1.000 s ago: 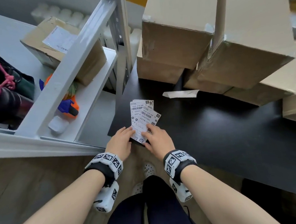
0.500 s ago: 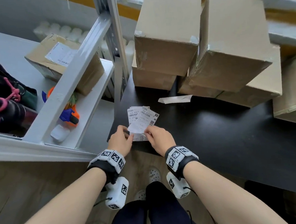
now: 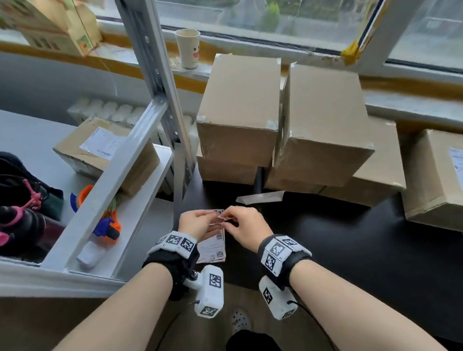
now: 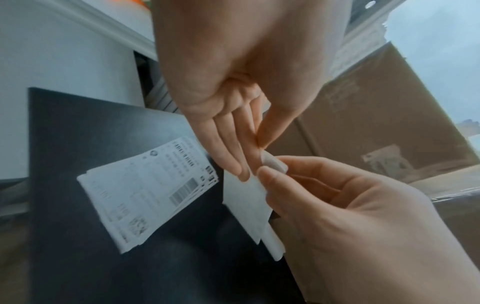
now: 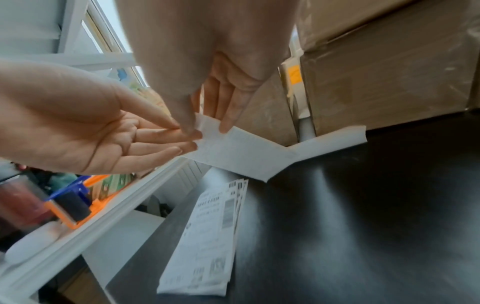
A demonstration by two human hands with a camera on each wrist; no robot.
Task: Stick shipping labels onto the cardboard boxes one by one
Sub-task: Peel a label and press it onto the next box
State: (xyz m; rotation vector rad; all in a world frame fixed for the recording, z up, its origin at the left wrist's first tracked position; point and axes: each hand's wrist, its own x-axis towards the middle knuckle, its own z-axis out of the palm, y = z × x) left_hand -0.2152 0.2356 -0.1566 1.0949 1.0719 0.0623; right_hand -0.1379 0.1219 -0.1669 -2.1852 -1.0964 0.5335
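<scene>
While one shipping label (image 4: 246,197) hangs above the black table (image 3: 339,250), the left hand (image 3: 198,225) and right hand (image 3: 246,226) both pinch its top edge. Beneath lies the label stack (image 5: 207,242); cardboard boxes (image 3: 323,130) stand behind.

The person is wearing a black strap on each bare forearm, the left wristband (image 3: 172,250) and right wristband (image 3: 283,254) both carrying white square-code tags. A white camera block (image 3: 209,291) is hanging under each, the right one trailing a thin black cable (image 3: 314,320). Dark trousers (image 3: 245,349) are showing below.
</scene>
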